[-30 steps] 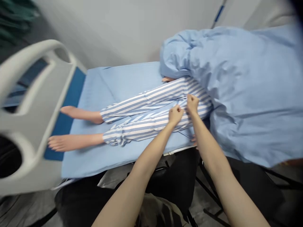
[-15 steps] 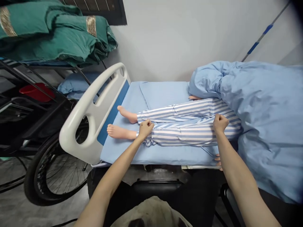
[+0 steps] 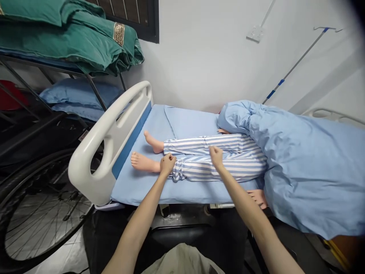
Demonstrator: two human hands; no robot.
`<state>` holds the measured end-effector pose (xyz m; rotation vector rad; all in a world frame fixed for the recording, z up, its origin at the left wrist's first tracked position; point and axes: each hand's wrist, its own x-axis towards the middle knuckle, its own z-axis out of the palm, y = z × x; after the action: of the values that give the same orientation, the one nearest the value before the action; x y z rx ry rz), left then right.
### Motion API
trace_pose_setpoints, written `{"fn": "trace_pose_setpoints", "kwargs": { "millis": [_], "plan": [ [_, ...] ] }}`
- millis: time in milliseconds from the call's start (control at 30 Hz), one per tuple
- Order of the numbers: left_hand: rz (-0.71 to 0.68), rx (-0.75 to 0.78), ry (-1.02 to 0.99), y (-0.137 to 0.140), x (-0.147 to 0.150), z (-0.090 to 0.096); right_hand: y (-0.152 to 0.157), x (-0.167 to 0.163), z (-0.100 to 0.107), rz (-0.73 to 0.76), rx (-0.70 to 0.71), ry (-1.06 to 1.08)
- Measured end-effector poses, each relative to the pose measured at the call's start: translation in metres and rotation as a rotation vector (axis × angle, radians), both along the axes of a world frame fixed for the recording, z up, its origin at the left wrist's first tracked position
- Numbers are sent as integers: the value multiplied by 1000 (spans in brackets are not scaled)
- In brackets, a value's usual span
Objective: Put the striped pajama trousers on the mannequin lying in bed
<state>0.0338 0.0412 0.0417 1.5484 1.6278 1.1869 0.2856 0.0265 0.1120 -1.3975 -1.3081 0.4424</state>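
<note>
Two bare legs' feet, the far foot (image 3: 154, 142) and the near foot (image 3: 144, 163), stick out of blue-and-white striped trousers (image 3: 196, 171) on a figure that looks like a manikin lying on its back. My left hand (image 3: 167, 164) is closed in a fist at the near trouser cuff, just above the ankle. I see nothing held in it. My right hand (image 3: 216, 156), also a fist with nothing visible in it, is over the legs at about mid-length; whether it touches the cloth I cannot tell. The figure's near hand (image 3: 258, 198) lies palm down at the bed's edge.
A light-blue quilt (image 3: 313, 171) covers the figure's upper body. The bed (image 3: 194, 121) has a white footboard (image 3: 94, 152) at left. Beyond it are a wheelchair wheel (image 3: 42, 213) and a rack with green bedding (image 3: 85, 42). An IV pole (image 3: 296, 64) stands behind.
My right fist has moved left along the legs, from the upper thigh to about mid-leg. My left fist stays near the ankle. The view has shifted too.
</note>
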Motion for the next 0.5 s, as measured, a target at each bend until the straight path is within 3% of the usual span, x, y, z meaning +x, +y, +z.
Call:
{"fn": "trace_pose_setpoints", "kwargs": {
  "millis": [100, 200, 333, 500],
  "plan": [
    [-33, 16, -19, 0, -3, -3, 1, -79, -29, 169, -57, 71],
    [-44, 18, -15, -1, -5, -3, 0, -121, -58, 186, -112, 43],
    [-28, -1, -56, -3, -4, 1, 2, -124, -74, 118, -132, 52],
    [44, 1, -248, 1, 17, 20, 11, -113, -65, 162, -156, 258]
  ]
}}
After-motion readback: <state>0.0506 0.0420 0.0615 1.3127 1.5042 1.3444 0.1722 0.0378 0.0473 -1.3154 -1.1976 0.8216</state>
